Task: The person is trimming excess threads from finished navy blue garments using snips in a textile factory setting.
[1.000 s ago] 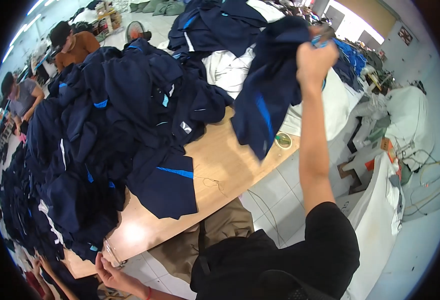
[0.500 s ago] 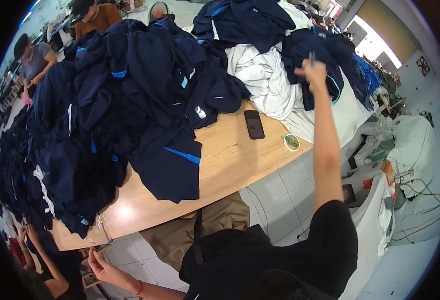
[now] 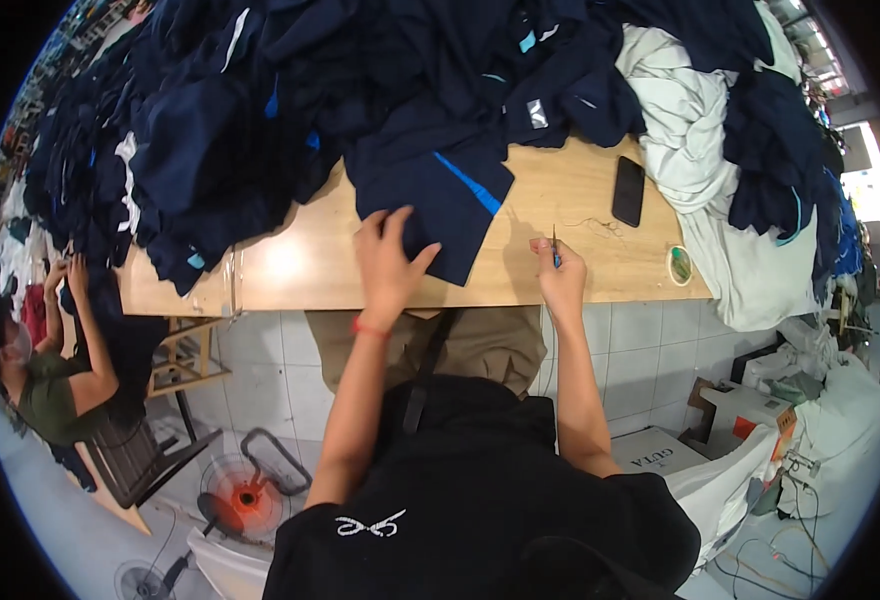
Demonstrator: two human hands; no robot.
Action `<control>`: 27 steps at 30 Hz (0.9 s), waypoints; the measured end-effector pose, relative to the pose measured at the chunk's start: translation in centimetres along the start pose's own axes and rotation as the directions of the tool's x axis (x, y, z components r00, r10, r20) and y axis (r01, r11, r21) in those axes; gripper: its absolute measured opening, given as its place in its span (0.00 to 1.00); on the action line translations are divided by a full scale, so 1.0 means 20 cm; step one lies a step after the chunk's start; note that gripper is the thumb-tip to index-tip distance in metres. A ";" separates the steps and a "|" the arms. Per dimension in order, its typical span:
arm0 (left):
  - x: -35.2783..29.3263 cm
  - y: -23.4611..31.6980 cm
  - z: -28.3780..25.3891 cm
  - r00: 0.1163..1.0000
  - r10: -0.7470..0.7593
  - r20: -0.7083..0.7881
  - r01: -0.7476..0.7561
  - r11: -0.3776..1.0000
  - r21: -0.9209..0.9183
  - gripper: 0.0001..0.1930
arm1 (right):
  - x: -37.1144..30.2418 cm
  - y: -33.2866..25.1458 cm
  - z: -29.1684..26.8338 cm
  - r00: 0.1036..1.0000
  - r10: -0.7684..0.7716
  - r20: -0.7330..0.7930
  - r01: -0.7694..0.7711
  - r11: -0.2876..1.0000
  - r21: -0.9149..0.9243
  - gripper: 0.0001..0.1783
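Note:
A navy garment piece (image 3: 450,200) with a bright blue stripe hangs off the big pile of navy clothes (image 3: 210,130) and lies over the wooden table (image 3: 300,250). My left hand (image 3: 388,262), fingers spread, is over its left lower edge; whether the fingertips press the cloth I cannot tell. My right hand (image 3: 563,280) is closed around small thread snips (image 3: 557,256) with a bit of blue, the thin point facing away from me. The snips are just right of the garment, apart from it. Loose thread (image 3: 600,226) lies beyond my right hand.
A black phone (image 3: 628,191) and a tape roll (image 3: 679,265) with green inside lie on the right of the table. White cloth (image 3: 675,130) is heaped behind them. A co-worker (image 3: 55,370) sits at far left. A fan (image 3: 247,497) stands on the floor; boxes (image 3: 750,415) are at right.
My right hand, with the snips, has come back from the far right pile to the table's near side. My left hand has risen from the table's left front onto the navy garment. The view has turned.

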State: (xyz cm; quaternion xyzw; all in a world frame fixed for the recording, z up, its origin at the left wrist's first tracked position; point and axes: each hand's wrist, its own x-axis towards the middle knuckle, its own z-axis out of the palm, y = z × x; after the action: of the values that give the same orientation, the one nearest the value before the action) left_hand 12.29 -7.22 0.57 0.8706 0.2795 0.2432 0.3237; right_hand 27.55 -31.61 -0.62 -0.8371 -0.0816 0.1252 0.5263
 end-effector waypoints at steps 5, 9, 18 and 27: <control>-0.03 -0.12 0.08 0.997 -0.013 -0.077 0.017 0.999 0.044 0.11 | -0.12 0.11 0.02 0.994 -0.088 0.066 0.094 0.990 -0.102 0.17; -0.14 -0.04 -0.32 0.979 -0.200 -0.038 0.159 0.869 -0.468 0.01 | -0.14 0.13 -0.04 0.986 0.165 -0.021 -0.164 0.985 0.060 0.20; -0.11 -0.55 -0.51 0.888 -0.415 -0.197 0.322 0.868 -0.378 0.13 | -0.08 0.20 0.11 0.958 -0.035 -0.286 0.022 0.999 -0.047 0.18; 0.20 -0.06 0.00 0.961 -0.268 0.075 0.268 0.963 0.005 0.25 | -0.09 0.19 0.11 0.967 0.004 -0.253 -0.003 1.000 0.004 0.20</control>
State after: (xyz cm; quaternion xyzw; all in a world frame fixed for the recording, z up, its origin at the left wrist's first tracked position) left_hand 14.77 -3.79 0.72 0.8324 0.3819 0.1652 0.3661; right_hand 25.16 -31.81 -4.81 -0.8453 -0.0118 0.0185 0.5338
